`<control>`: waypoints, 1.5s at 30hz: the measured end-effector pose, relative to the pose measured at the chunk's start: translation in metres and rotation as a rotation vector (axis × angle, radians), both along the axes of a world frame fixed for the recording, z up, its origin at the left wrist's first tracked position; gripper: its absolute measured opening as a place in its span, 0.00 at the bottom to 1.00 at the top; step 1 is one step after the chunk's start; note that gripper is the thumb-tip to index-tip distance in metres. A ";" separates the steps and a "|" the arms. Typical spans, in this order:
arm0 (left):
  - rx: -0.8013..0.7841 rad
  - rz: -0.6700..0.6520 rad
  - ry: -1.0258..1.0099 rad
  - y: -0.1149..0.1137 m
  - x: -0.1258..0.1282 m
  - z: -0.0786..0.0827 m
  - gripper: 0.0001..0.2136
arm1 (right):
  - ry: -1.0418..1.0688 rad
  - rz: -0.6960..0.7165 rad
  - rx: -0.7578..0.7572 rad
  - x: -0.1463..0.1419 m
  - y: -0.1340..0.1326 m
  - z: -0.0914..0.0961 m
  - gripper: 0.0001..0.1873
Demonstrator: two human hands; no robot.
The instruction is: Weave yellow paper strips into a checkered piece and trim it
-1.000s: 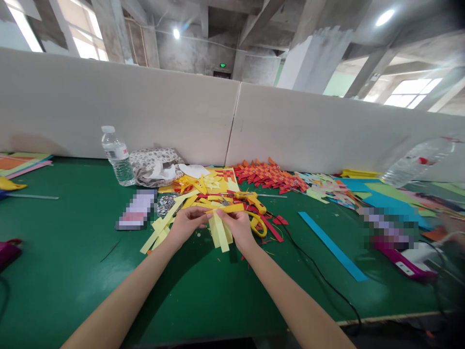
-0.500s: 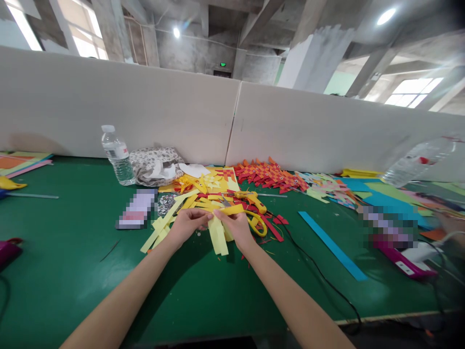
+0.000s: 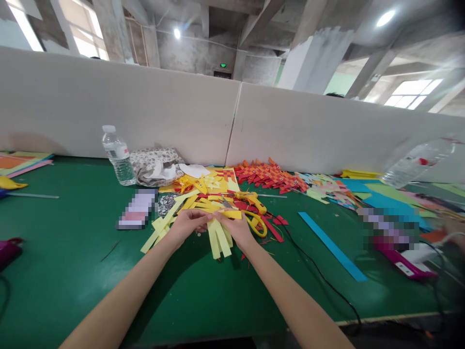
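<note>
My left hand (image 3: 187,225) and my right hand (image 3: 236,228) meet over the green table (image 3: 72,271), both pinched on a bundle of pale yellow paper strips (image 3: 218,238) that hangs down between them. A darker yellow strip crosses the top of the bundle at my fingertips. More loose yellow strips (image 3: 160,228) lie just left of my left hand. Yellow-handled scissors (image 3: 254,213) rest right behind my right hand among red and yellow paper scraps.
A water bottle (image 3: 116,156) and patterned cloth bag (image 3: 154,166) stand by the white partition. Woven red-orange paper fish (image 3: 271,175) lie behind. A blue strip (image 3: 332,246), black cable (image 3: 319,278) and purple tool (image 3: 409,264) lie right. Another bottle (image 3: 417,162) stands far right.
The bundle of yellow strips has shifted slightly lower and fanned out a little between my fingers. My hands stay in nearly the same place.
</note>
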State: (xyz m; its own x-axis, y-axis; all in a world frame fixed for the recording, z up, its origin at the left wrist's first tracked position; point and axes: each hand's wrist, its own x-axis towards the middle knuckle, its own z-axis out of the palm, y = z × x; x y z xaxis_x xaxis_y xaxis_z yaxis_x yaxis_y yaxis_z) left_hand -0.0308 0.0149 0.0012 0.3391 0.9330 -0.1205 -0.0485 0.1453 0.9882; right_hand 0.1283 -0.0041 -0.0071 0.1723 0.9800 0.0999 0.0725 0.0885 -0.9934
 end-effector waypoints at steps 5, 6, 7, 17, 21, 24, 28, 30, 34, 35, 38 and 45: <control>0.027 0.013 -0.011 0.000 0.001 0.000 0.14 | 0.122 0.076 0.008 -0.004 -0.001 0.003 0.16; 0.032 0.029 -0.020 0.000 0.001 0.000 0.14 | 0.157 0.091 -0.004 -0.004 -0.002 0.004 0.16; 0.036 0.047 -0.031 0.000 0.001 0.001 0.14 | 0.186 0.095 -0.018 -0.005 -0.002 0.004 0.17; 0.042 0.146 -0.090 0.000 0.001 0.004 0.14 | 0.171 0.083 -0.041 -0.002 -0.001 0.001 0.17; 0.036 0.140 -0.097 0.000 0.001 0.002 0.14 | 0.142 0.086 -0.052 -0.003 -0.002 0.002 0.18; 0.042 0.153 -0.105 0.001 0.002 0.000 0.14 | 0.104 0.104 -0.050 -0.004 -0.004 0.004 0.18; 0.040 0.157 -0.109 0.002 0.001 -0.002 0.15 | 0.052 0.125 -0.034 -0.003 -0.003 0.004 0.21; 0.038 0.158 -0.109 0.001 0.001 -0.001 0.15 | 0.019 0.133 -0.035 -0.003 -0.002 0.002 0.22; 0.050 0.172 -0.123 0.000 0.001 0.002 0.15 | -0.010 0.151 -0.054 -0.002 -0.001 -0.001 0.22; 0.054 0.177 -0.128 0.000 0.002 0.002 0.15 | -0.003 0.154 -0.058 -0.003 -0.001 -0.001 0.22; 0.069 0.188 -0.127 0.000 0.002 0.001 0.15 | 0.049 0.152 -0.044 -0.005 -0.001 0.001 0.21; 0.094 0.188 -0.091 0.000 0.002 0.000 0.15 | 0.093 0.109 -0.020 -0.006 -0.002 0.005 0.18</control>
State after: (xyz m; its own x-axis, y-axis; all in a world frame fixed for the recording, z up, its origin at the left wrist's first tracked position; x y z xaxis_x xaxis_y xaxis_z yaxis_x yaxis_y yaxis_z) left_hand -0.0288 0.0153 0.0007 0.1634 0.9865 -0.0074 -0.1557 0.0331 0.9873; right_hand 0.1227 -0.0058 -0.0022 0.0722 0.9950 0.0692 -0.0286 0.0714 -0.9970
